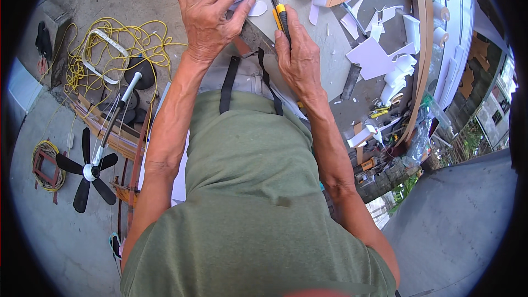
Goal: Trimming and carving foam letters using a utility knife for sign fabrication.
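Kinda risking a nick from any slip or sudden shift, gripping the yellow-and-black utility knife (282, 17) in the bare right hand (300, 58), near the splayed fingers of the left hand (207, 26) over the white cut-outs (257, 9), can't tell if pressing down.

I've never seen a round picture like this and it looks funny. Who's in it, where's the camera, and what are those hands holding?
There's no robot here, just a person. The camera sits on their head and looks down, so you see their green shirt and bare arms. Its very wide lens bends straight edges and makes the picture round.

The right hand holds a yellow-and-black utility knife, its tip pointing away from the body. The left hand is spread over some white cut pieces.

White scraps lie off to the right. On the left are a tangled yellow cord and a fan with black blades.
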`<state>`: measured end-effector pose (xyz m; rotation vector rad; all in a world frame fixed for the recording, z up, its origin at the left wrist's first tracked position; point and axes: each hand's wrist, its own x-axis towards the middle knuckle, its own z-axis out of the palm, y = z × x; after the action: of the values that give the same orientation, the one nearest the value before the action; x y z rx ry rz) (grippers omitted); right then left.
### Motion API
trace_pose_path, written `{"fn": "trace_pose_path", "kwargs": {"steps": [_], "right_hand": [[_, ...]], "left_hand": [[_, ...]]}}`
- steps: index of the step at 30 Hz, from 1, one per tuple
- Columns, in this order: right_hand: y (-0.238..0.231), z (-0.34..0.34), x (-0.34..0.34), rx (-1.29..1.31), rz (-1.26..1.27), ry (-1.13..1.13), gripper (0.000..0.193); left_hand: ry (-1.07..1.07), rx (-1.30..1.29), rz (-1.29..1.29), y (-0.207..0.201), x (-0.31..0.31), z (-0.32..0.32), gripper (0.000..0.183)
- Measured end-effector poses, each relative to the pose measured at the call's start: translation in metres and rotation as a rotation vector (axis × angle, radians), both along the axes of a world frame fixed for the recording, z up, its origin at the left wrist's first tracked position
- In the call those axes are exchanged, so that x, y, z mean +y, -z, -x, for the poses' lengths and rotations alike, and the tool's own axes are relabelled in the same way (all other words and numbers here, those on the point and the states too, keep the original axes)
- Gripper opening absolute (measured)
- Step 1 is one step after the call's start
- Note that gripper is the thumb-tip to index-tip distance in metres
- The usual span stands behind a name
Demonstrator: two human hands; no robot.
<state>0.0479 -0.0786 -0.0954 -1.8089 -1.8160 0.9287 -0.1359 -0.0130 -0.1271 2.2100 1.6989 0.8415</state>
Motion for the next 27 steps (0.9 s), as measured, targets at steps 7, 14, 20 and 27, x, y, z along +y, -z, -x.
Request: {"fn": "trace_pose_path", "kwargs": {"steps": [7, 14, 20, 27], "right_hand": [[0.000, -0.001, 0.002, -0.032, -0.004, -0.032, 0.057], [0.003, -0.005, 0.002, -0.021, -0.006, -0.065, 0.056], [0.004, -0.003, 0.003, -0.022, 0.009, -0.058, 0.057], [0.005, -0.003, 0.004, -0.018, -0.001, -0.064, 0.056]], "left_hand": [[-0.082, -0.246, 0.054, 0.013, -0.003, -0.010, 0.029], [-0.138, -0.367, 0.201, -0.003, 0.000, -0.018, 0.026], [-0.168, -0.346, 0.197, -0.003, -0.002, -0.021, 0.024], [-0.170, -0.345, 0.199, 0.000, -0.003, -0.021, 0.025]]}}
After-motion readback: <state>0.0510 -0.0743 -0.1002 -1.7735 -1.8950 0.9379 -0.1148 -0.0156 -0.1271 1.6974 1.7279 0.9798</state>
